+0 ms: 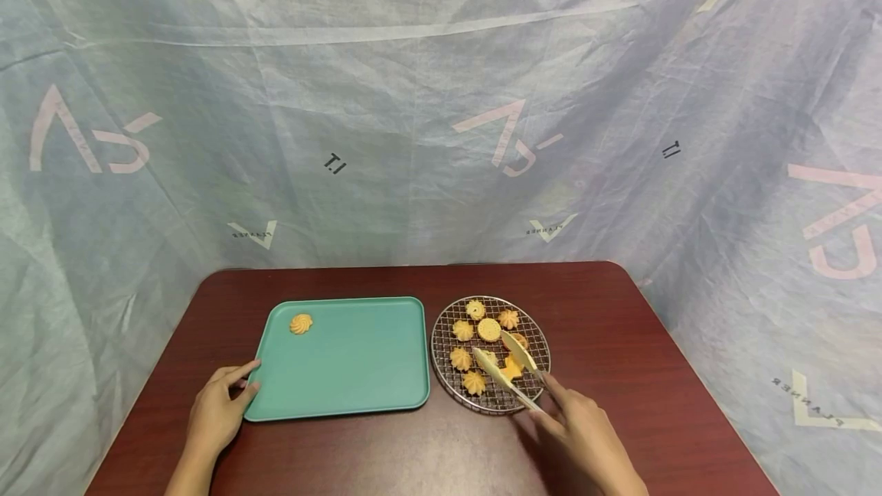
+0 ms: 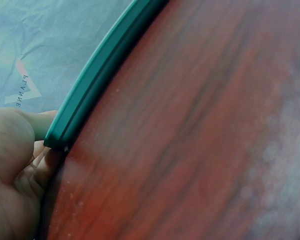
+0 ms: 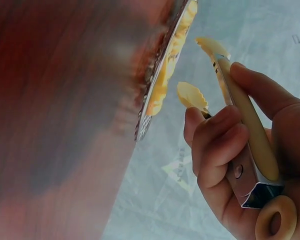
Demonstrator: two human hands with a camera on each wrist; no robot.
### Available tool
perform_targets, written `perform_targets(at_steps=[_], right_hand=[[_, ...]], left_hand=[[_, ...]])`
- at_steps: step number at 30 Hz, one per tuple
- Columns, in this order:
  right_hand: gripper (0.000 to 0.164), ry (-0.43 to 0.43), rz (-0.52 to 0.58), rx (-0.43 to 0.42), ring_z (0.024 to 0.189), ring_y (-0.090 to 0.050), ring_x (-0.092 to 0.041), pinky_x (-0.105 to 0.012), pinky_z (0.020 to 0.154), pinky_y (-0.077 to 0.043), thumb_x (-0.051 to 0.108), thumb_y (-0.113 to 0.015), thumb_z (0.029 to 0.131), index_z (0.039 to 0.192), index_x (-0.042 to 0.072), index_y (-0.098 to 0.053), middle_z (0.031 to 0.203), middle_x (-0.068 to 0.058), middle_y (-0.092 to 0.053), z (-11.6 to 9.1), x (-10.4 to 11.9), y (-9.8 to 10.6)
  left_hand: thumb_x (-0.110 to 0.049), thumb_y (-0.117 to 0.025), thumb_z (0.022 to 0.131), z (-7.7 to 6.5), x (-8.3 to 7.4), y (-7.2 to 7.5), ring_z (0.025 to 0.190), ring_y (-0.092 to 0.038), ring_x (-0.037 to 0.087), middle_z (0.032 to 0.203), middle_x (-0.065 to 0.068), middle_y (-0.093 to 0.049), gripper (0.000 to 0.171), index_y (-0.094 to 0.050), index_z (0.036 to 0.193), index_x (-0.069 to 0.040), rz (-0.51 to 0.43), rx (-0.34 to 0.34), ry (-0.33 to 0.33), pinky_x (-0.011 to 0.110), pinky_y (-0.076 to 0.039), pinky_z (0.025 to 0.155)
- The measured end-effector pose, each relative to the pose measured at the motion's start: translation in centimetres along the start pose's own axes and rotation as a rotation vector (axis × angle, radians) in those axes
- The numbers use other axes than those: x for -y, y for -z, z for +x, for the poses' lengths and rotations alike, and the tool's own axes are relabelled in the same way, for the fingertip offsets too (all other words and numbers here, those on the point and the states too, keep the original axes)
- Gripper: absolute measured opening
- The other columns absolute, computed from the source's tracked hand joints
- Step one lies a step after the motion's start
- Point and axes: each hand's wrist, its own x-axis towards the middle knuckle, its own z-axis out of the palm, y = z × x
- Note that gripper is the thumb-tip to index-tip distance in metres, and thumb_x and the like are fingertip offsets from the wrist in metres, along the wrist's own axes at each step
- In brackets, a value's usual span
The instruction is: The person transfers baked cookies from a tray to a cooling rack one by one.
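Observation:
My right hand (image 1: 582, 427) grips a pair of food tongs (image 3: 250, 120) with pale cream tips and a metal hinge. The tongs' two tips stand apart above a round wire rack (image 1: 441, 373) on the right. Several golden cookies lie on that rack, among them a round flat cookie (image 1: 489, 330) and a star-like cookie (image 1: 512, 367); the tongs partly hide others. At the left, my left hand (image 1: 217, 412) holds the left edge of a green rectangular tray (image 1: 344, 373) between thumb and fingers. One swirled cookie (image 1: 300, 324) lies near the tray's far left corner.
Tray and rack stand side by side on a dark red wooden table (image 1: 468, 450), with a narrow gap between them. A grey printed cloth (image 1: 413, 197) hangs behind the table and along both sides.

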Motion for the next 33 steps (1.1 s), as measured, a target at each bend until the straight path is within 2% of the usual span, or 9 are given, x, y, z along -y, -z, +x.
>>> perform_targets(at_steps=[3,5,11,17,23,28,33], right_hand=[[0.063,-0.014,0.043,0.029,0.075,-0.064,-0.012,-0.039,0.072,-0.054,0.030,-0.080,0.091,0.146,0.007,-0.059,0.073,0.018,-0.060,0.5,0.6,-0.2],[0.064,-0.019,0.070,0.034,0.080,-0.070,-0.015,-0.040,0.078,-0.056,0.029,-0.080,0.091,0.146,0.005,-0.059,0.076,0.019,-0.066,0.8,1.0,-0.3],[0.066,0.007,0.064,0.041,0.075,-0.066,-0.015,-0.041,0.074,-0.056,0.031,-0.082,0.088,0.145,0.005,-0.059,0.076,0.013,-0.064,1.8,1.8,-1.0],[0.067,0.059,0.075,0.056,0.080,-0.067,-0.021,-0.046,0.078,-0.057,0.029,-0.082,0.088,0.148,0.012,-0.058,0.081,0.006,-0.068,3.0,3.0,-1.9],[0.066,0.122,0.093,0.066,0.080,-0.070,-0.021,-0.047,0.082,-0.057,0.030,-0.081,0.089,0.148,0.009,-0.058,0.083,0.001,-0.073,3.9,3.9,-2.6],[0.066,0.163,0.104,0.088,0.071,-0.064,-0.015,-0.040,0.073,-0.056,0.031,-0.080,0.090,0.147,0.005,-0.057,0.075,0.008,-0.067,4.9,4.8,-3.2],[0.065,0.183,0.112,0.107,0.068,-0.057,-0.010,-0.035,0.065,-0.051,0.035,-0.078,0.092,0.147,0.008,-0.058,0.073,0.010,-0.059,5.9,5.8,-3.6]], left_hand=[[-0.016,-0.069,0.100,0.0,-0.1,0.0,0.101,-0.060,0.030,0.129,0.021,-0.058,0.045,-0.062,0.144,-0.006,0.002,-0.004,-0.002,0.036,-0.041,0.070],[-0.016,-0.069,0.100,0.0,-0.1,0.0,0.101,-0.060,0.030,0.129,0.021,-0.058,0.045,-0.062,0.144,-0.006,0.001,-0.005,-0.001,0.036,-0.041,0.070],[-0.016,-0.069,0.100,-0.1,-0.2,0.0,0.101,-0.060,0.030,0.129,0.020,-0.059,0.045,-0.062,0.143,-0.006,-0.001,-0.013,-0.009,0.036,-0.041,0.070],[-0.015,-0.070,0.099,-0.1,-0.1,-0.1,0.100,-0.060,0.029,0.127,0.020,-0.059,0.045,-0.063,0.143,-0.006,0.000,-0.022,-0.014,0.036,-0.041,0.069],[-0.014,-0.071,0.099,-0.1,0.0,-0.2,0.099,-0.060,0.029,0.126,0.019,-0.060,0.044,-0.064,0.142,-0.006,0.004,-0.031,-0.017,0.035,-0.041,0.069],[-0.014,-0.070,0.099,-0.1,0.0,-0.3,0.100,-0.059,0.028,0.126,0.019,-0.060,0.044,-0.064,0.142,-0.007,0.000,-0.030,-0.010,0.036,-0.041,0.070],[-0.014,-0.071,0.098,-0.1,0.1,-0.3,0.099,-0.059,0.028,0.125,0.018,-0.061,0.044,-0.065,0.141,-0.007,0.007,-0.044,-0.024,0.036,-0.041,0.071]])
